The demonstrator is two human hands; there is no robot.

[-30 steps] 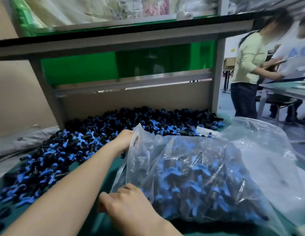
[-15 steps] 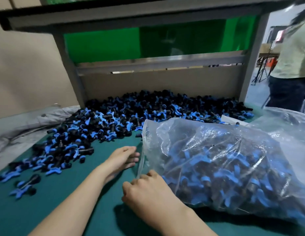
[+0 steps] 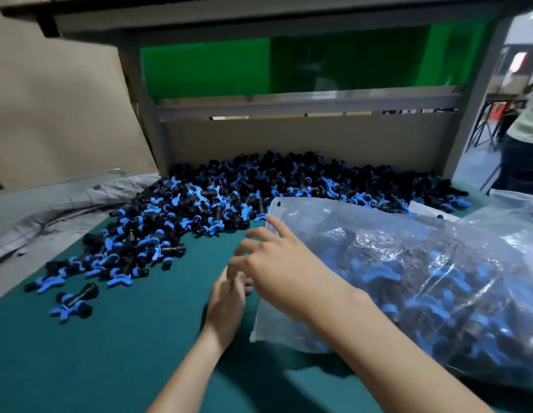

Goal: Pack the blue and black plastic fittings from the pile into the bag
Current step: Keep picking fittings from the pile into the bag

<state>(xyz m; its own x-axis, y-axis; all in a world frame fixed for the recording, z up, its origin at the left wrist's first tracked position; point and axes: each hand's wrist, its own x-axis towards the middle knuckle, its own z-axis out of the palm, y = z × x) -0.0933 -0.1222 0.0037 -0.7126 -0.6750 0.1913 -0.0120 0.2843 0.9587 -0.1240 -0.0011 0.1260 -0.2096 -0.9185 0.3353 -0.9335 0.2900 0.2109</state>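
Lying on its side at the right of the green table (image 3: 80, 368), the clear bag (image 3: 408, 263) is already packed with blue and black fittings, its mouth facing left. The loose pile of fittings (image 3: 229, 198) spreads across the back and left of the table, just beyond the bag's far corner. A few strays (image 3: 74, 302) sit apart near the left edge.

The right hand (image 3: 283, 269) has left the bag's near edge, where it was curled half a second ago. It now hovers over the mouth with fingers spread and loosely bent, holding nothing, the index finger stretched toward the bag's far corner. Whether that fingertip touches the plastic cannot be told.

The left hand (image 3: 226, 305), which lay flat on the table beside the mouth, now sits under the right hand against the bag's left edge. Its fingers are hidden, so whether they grip the plastic cannot be told. The bag and pile lie as before.

A crumpled grey cloth (image 3: 50, 210) lies at the far left, and a second clear bag (image 3: 515, 210) sits behind the full one. A green panel (image 3: 214, 67) stands behind the bench, and a person (image 3: 524, 138) stands at the right edge.
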